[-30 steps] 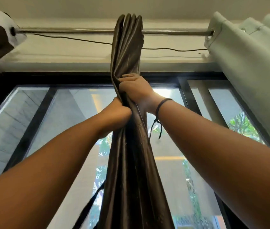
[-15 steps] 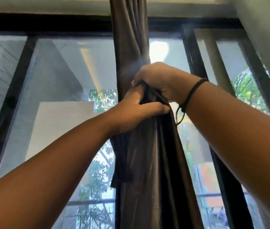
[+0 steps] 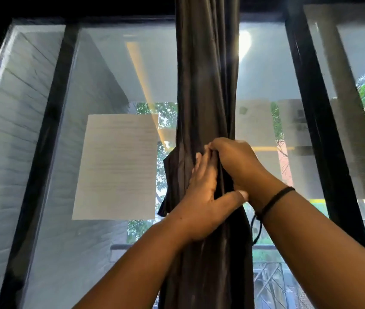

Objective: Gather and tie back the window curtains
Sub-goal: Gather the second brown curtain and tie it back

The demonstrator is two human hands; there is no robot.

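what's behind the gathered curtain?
Behind the dark curtain: window glass in a black frame, with trees and buildings outside. A paper sheet hangs left of it. What lies directly behind the bunched fabric is covered.

A gathered curtain [image 3: 206, 85] hangs down the middle, in front of the window frame [image 3: 308, 108]. The left hand [image 3: 203, 197] lies on its near side; the right hand [image 3: 235, 161] wraps it just above and to the right — fingertips touching. A sheet of paper [image 3: 116, 166] sits on the glass, left of both hands. A wrist cord [image 3: 270, 204] circles the right wrist, below the right hand.
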